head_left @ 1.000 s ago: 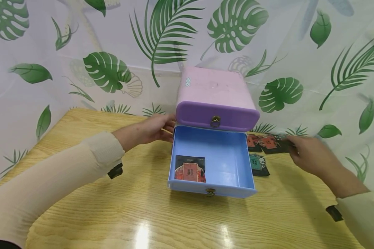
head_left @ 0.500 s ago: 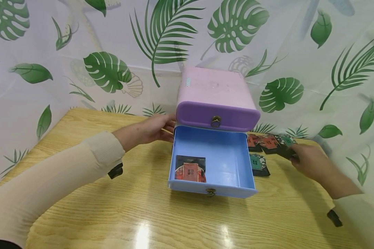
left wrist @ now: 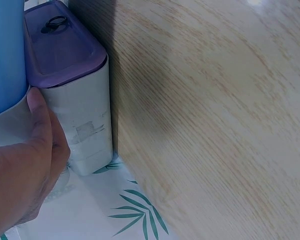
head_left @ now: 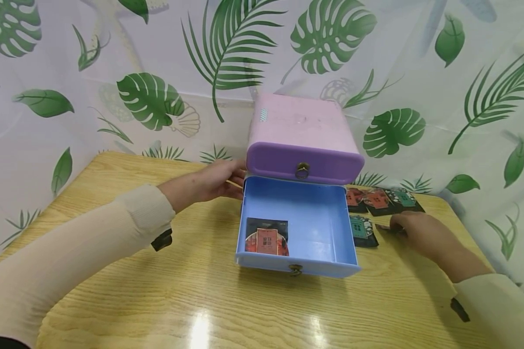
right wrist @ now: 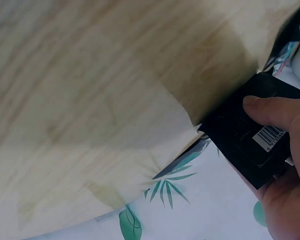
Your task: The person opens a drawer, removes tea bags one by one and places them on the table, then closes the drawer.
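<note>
A small drawer cabinet with a pink top (head_left: pixel 303 121) stands on the table. Its purple upper drawer (head_left: pixel 270 161) is pushed in, while the blue drawer (head_left: pixel 316 235) below is pulled out. A black packet with a red label (head_left: pixel 266 237) lies in the blue drawer's front left corner. My left hand (head_left: pixel 211 182) touches the cabinet's left side with extended fingers; the left wrist view has the fingers (left wrist: pixel 42 122) flat along the pale casing. Over the table to the right, my right hand (head_left: pixel 423 237) pinches a black packet (right wrist: pixel 235 117), its barcoded side showing in the right wrist view.
Right of the cabinet lie red-labelled packets (head_left: pixel 377 200) and a green-labelled packet (head_left: pixel 404 198) in a back row. Another green-labelled packet (head_left: pixel 361 231) lies nearer, beside the blue drawer. Behind the wooden table (head_left: pixel 179 295) hangs a leaf-patterned cloth (head_left: pixel 157 48).
My right hand has drawn the pinched packet away from the back row, toward me and slightly left, uncovering the green-labelled packet there. The left hand and drawers have stayed put.
</note>
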Demonstrator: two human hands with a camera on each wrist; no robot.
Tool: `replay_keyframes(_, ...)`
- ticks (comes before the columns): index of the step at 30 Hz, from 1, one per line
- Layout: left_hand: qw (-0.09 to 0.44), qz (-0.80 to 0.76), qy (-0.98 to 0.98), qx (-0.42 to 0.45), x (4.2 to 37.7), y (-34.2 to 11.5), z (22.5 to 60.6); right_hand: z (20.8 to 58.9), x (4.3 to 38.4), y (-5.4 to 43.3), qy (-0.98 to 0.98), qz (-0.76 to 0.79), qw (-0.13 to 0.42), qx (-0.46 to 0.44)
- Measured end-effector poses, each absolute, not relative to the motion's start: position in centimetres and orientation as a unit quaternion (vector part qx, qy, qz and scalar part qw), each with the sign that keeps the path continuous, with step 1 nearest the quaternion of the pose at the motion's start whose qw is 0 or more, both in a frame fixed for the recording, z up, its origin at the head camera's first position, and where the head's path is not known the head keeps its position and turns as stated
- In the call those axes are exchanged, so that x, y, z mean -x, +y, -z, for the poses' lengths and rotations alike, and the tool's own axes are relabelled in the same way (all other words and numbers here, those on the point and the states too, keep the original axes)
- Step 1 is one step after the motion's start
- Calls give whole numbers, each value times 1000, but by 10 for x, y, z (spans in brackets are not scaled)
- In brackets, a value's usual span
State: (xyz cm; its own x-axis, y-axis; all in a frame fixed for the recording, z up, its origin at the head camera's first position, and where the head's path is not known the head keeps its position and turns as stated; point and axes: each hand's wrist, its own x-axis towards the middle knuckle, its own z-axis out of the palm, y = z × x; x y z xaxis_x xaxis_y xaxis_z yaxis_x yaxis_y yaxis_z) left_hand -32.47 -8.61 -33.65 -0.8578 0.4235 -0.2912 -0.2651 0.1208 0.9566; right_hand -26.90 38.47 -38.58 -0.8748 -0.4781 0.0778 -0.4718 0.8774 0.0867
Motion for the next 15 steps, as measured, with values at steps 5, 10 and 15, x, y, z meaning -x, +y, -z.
replay_keyframes(5, 261, -661, 702, -57, 324, -86, 336, 391, 268, 382, -969, 38, 24, -244)
replay_keyframes(10, 261, -661, 701, -56, 325, -86, 336, 387, 262, 379, -963, 57, -12, -264)
replay_keyframes(15, 262, -663, 699, -59, 324, -87, 337, 380, 258, 379, -953, 60, -94, -281)
